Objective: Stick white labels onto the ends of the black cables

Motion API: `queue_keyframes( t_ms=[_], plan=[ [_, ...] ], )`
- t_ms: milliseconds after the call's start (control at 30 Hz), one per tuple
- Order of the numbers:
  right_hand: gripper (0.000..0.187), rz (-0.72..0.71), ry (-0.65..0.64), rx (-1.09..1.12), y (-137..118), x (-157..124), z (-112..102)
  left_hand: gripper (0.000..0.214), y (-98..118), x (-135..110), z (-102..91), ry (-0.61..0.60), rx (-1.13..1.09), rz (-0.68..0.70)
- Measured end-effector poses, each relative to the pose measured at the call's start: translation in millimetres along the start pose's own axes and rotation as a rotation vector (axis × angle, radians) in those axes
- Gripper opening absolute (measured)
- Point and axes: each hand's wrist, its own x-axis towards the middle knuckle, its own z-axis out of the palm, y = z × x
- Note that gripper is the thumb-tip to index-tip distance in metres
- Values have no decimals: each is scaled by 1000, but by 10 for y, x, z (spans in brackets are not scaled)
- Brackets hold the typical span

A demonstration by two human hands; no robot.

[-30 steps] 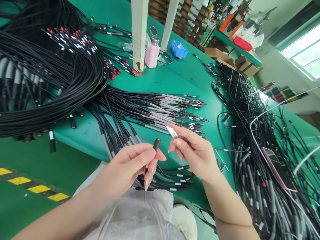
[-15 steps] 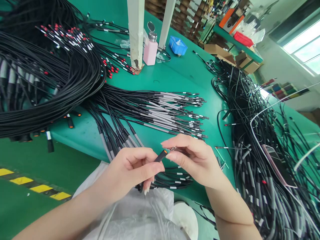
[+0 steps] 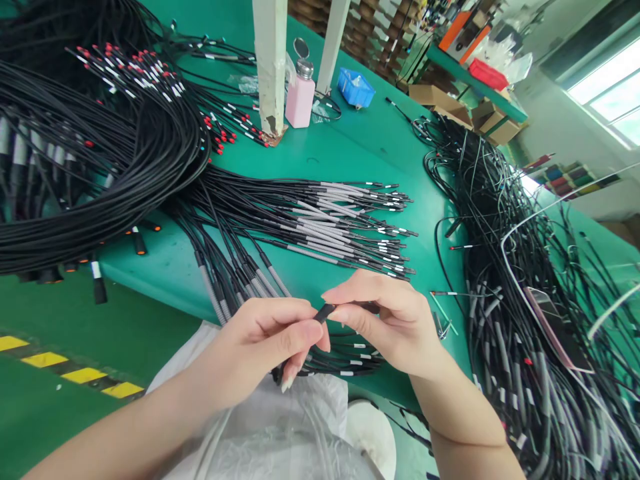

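Observation:
My left hand [image 3: 277, 333] is closed around a black cable connector [image 3: 325, 313], thumb on top, with its end pointing up and right. My right hand [image 3: 387, 320] pinches with thumb and index finger right at that end, so the orange face is covered. A small dark part [image 3: 371, 307] shows between the right thumb and fingers; its kind I cannot make out. Below the hands, black cables with white labels [image 3: 357, 363] lie at the table edge. Just beyond, a fan of black cables with grey ribbed sleeves [image 3: 320, 230] spreads over the green table [image 3: 360, 157].
A thick coil of black cables [image 3: 165, 167] with red-tipped ends fills the left. Another cable heap [image 3: 500, 300] lies right, with a phone [image 3: 557, 330] on it. White posts [image 3: 271, 67], a pink bottle [image 3: 300, 100] and a blue bin [image 3: 356, 88] stand behind.
The connector's orange end was showing and faced the right fingertips, which held something small and metallic. Now the right fingertips meet the connector and cover that end.

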Motion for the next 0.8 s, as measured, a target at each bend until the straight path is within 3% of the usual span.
queue_keyframes(
  t_ms=[167, 367, 467, 633, 800],
  plan=[
    [23, -29, 0, 35, 34, -4, 12, 36, -7, 11, 6, -25, -58, -11],
    [23, -93, -3, 33, 52, 4, 16, 43, 0, 45, 21, -135, -161, -27],
    [23, -115, -4, 49, 46, 6, 16, 42, 7, 48, 32, -123, -199, -45],
    [19, -41, -8, 10, 42, 1, -4, 40, -4, 17, 23, -70, -55, -7],
    [18, -63, -2, 17, 51, 7, -1, 40, 1, 2, 15, -55, 29, 7]
  ],
)
